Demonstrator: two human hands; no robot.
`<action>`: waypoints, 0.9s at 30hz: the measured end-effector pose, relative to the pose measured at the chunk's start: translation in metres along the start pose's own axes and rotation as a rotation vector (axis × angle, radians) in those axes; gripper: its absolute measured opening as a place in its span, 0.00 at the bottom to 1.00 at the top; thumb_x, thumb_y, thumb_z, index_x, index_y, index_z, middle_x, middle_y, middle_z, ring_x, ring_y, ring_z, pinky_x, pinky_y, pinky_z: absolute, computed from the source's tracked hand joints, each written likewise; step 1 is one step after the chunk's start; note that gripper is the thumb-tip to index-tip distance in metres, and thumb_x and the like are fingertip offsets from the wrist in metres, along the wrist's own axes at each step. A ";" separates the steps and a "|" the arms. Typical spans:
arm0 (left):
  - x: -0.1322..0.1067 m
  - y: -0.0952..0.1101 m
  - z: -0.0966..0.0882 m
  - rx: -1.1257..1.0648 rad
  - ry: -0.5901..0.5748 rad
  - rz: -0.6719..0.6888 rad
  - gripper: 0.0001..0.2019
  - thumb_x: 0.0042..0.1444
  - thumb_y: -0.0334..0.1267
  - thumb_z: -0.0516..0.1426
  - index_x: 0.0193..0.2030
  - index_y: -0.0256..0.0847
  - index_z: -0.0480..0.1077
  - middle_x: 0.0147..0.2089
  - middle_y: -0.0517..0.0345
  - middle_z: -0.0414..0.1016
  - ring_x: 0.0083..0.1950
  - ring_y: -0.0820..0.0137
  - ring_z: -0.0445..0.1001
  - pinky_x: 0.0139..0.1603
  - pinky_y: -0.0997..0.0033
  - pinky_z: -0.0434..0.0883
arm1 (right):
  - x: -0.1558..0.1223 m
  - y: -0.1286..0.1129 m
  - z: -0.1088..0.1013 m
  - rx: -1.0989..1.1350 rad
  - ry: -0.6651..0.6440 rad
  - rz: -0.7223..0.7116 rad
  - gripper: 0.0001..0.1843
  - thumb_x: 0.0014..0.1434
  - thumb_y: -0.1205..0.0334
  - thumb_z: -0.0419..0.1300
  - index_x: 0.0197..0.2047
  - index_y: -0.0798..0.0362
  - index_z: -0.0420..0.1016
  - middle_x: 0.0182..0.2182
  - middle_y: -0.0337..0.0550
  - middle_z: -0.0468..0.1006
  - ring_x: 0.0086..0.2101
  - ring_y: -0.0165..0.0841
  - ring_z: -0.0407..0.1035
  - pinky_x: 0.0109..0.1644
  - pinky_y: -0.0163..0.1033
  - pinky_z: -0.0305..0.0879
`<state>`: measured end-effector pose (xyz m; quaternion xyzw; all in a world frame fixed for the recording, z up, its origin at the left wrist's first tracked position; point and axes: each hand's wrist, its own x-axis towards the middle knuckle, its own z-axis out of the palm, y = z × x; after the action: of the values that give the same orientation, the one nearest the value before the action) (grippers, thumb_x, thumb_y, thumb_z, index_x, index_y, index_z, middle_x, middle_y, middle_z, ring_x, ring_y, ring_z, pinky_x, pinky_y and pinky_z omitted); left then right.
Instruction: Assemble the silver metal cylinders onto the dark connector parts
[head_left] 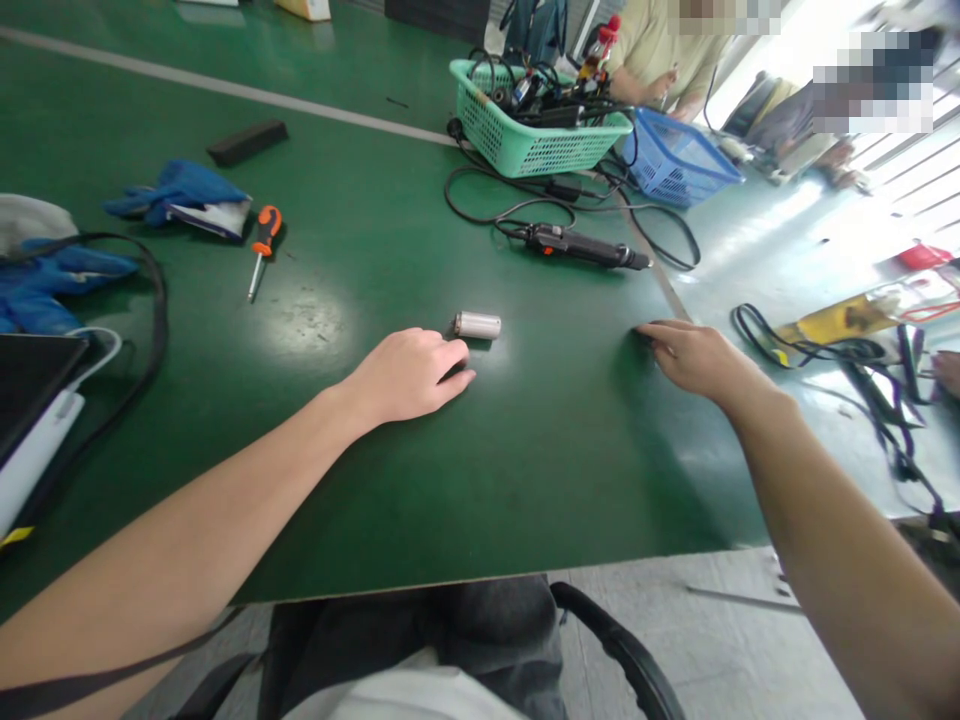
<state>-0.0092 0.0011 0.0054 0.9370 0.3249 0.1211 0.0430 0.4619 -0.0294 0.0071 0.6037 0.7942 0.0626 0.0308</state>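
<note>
Nothing gripped by the 2 hands.
Left hand curls loosely just beside a white cylinder; right hand lies flat on the green table.

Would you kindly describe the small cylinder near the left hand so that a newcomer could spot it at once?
On the green table, look just beyond the left hand, near the middle. The cylinder lies there on its side. Unlike the long black power tool behind it and the orange-handled screwdriver to the left, it is short, pale and has no cable.
</note>
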 end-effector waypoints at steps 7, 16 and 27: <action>-0.002 0.000 -0.002 -0.015 -0.004 0.006 0.16 0.69 0.47 0.50 0.40 0.40 0.75 0.34 0.53 0.77 0.36 0.63 0.76 0.40 0.64 0.68 | -0.006 -0.011 0.000 -0.003 0.043 0.047 0.25 0.66 0.67 0.53 0.65 0.58 0.72 0.55 0.60 0.79 0.50 0.48 0.77 0.57 0.50 0.71; -0.003 -0.001 -0.003 -0.022 -0.001 0.011 0.16 0.69 0.45 0.50 0.40 0.40 0.75 0.34 0.52 0.77 0.36 0.64 0.76 0.39 0.64 0.68 | 0.010 -0.103 -0.044 0.097 0.265 0.057 0.29 0.65 0.64 0.55 0.68 0.55 0.68 0.59 0.58 0.76 0.58 0.51 0.71 0.64 0.56 0.68; -0.004 -0.002 -0.002 -0.032 0.094 0.025 0.12 0.67 0.39 0.50 0.41 0.39 0.74 0.33 0.53 0.77 0.35 0.65 0.76 0.40 0.64 0.70 | 0.099 -0.240 -0.029 0.430 0.268 -0.252 0.19 0.67 0.60 0.57 0.59 0.56 0.72 0.49 0.56 0.78 0.51 0.50 0.70 0.58 0.55 0.69</action>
<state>-0.0140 -0.0002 0.0063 0.9334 0.3130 0.1704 0.0412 0.2026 0.0006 0.0057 0.4790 0.8550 -0.0324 -0.1960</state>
